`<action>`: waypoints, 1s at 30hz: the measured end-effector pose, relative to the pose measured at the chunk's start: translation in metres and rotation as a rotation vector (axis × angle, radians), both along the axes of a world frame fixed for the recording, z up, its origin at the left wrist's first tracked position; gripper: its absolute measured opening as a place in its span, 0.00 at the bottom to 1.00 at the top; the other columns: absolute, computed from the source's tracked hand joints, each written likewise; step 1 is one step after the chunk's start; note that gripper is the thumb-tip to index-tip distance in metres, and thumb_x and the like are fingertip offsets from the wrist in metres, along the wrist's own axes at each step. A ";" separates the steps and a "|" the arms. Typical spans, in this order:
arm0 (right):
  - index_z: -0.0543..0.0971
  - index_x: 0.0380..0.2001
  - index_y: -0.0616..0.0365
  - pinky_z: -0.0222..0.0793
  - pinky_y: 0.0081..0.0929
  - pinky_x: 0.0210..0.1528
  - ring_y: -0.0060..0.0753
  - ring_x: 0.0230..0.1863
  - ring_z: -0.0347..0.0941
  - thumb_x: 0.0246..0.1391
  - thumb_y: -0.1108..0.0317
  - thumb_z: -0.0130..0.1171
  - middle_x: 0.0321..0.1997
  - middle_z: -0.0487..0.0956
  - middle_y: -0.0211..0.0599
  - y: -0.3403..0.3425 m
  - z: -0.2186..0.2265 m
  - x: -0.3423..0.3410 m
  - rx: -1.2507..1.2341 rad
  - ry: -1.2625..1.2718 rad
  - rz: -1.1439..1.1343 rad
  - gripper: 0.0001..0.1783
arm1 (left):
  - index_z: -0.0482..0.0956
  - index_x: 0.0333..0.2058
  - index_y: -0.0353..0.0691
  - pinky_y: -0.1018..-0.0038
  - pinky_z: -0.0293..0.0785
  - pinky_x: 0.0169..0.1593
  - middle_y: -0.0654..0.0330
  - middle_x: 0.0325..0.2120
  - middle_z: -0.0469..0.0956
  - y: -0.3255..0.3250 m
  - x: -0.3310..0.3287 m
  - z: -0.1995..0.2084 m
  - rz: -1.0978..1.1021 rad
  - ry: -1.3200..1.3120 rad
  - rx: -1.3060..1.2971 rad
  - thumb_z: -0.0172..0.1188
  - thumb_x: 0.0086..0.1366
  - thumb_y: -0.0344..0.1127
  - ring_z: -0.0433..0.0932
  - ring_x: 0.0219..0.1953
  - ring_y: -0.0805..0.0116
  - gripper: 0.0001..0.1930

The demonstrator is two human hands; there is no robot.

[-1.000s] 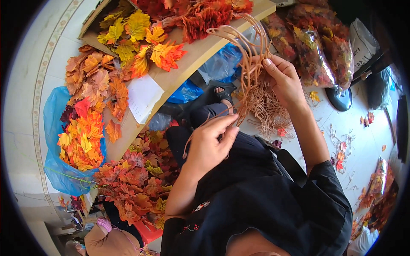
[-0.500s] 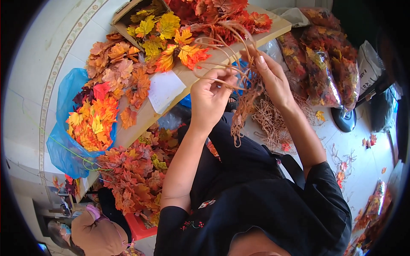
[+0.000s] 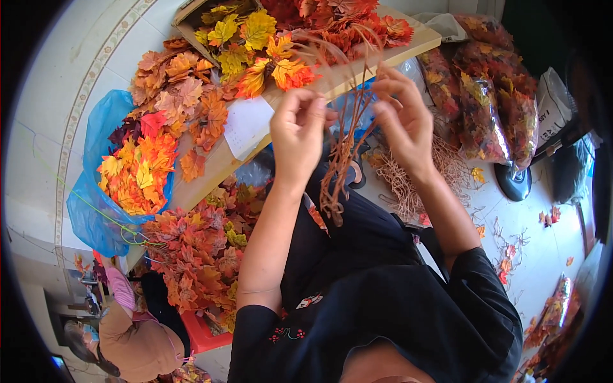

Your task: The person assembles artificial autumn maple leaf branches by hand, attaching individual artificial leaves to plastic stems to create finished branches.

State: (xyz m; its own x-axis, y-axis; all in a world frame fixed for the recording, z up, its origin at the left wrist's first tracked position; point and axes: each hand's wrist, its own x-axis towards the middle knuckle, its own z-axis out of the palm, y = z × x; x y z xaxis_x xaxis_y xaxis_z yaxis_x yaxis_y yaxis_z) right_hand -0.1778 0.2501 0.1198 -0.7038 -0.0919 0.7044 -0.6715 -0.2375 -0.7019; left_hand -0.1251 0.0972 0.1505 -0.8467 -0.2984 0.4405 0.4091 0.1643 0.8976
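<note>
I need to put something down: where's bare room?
Floor: between the scraps and the lower leaf bag. Table: a narrow strip between the red leaves and right corner. Crowded: around the orange leaves, blue bag and stem pile.

The left hand [image 3: 297, 131] is being held higher than a second ago. The brown cords [image 3: 331, 191], earlier bunched against the right hand [image 3: 403, 124], are being hung as a straighter, slimmer bundle between both hands, with the right hand's grasp being loosened. A co-worker's pink sleeve [image 3: 119, 290] is being stretched nearer the blue bag [image 3: 96, 214].
</note>
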 end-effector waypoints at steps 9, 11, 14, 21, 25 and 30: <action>0.63 0.38 0.56 0.74 0.36 0.41 0.45 0.39 0.76 0.63 0.62 0.33 0.43 0.73 0.59 0.014 0.011 -0.014 -0.389 -0.518 0.384 0.11 | 0.67 0.34 0.39 0.86 0.54 0.19 0.69 0.22 0.64 -0.040 0.008 -0.014 -0.275 -0.241 0.586 0.57 0.60 0.36 0.61 0.19 0.83 0.09; 0.61 0.41 0.60 0.75 0.34 0.38 0.43 0.36 0.77 0.64 0.60 0.31 0.41 0.74 0.57 0.010 0.011 -0.010 -0.385 -0.580 0.427 0.15 | 0.68 0.44 0.37 0.88 0.55 0.20 0.69 0.24 0.67 -0.041 0.010 -0.020 -0.405 -0.369 0.562 0.60 0.57 0.35 0.61 0.20 0.84 0.17; 0.61 0.41 0.59 0.75 0.34 0.37 0.43 0.36 0.77 0.64 0.60 0.31 0.40 0.74 0.57 0.009 0.012 -0.005 -0.349 -0.609 0.477 0.14 | 0.73 0.43 0.35 0.87 0.63 0.26 0.66 0.27 0.74 -0.025 0.014 -0.014 -0.392 -0.425 0.347 0.62 0.54 0.32 0.68 0.24 0.83 0.17; 0.60 0.46 0.60 0.66 0.31 0.49 0.34 0.46 0.70 0.56 0.53 0.50 0.46 0.69 0.46 -0.016 -0.021 0.015 -0.221 -0.334 0.358 0.24 | 0.74 0.27 0.34 0.83 0.68 0.30 0.65 0.23 0.76 -0.014 0.004 -0.031 -0.111 -0.279 -0.007 0.61 0.56 0.30 0.71 0.24 0.81 0.06; 0.54 0.55 0.65 0.56 0.39 0.56 0.43 0.57 0.58 0.18 0.36 0.69 0.54 0.61 0.47 -0.022 -0.043 0.036 0.157 -0.127 0.065 0.64 | 0.69 0.22 0.35 0.84 0.66 0.28 0.66 0.19 0.73 -0.003 0.005 -0.034 0.053 -0.083 -0.146 0.58 0.56 0.27 0.69 0.22 0.84 0.08; 0.54 0.56 0.65 0.56 0.40 0.57 0.50 0.58 0.56 0.19 0.39 0.70 0.55 0.60 0.52 -0.035 -0.055 0.041 0.285 0.063 -0.054 0.63 | 0.67 0.20 0.37 0.83 0.64 0.22 0.67 0.14 0.71 0.008 0.005 -0.035 0.125 -0.112 -0.164 0.60 0.54 0.29 0.67 0.18 0.84 0.10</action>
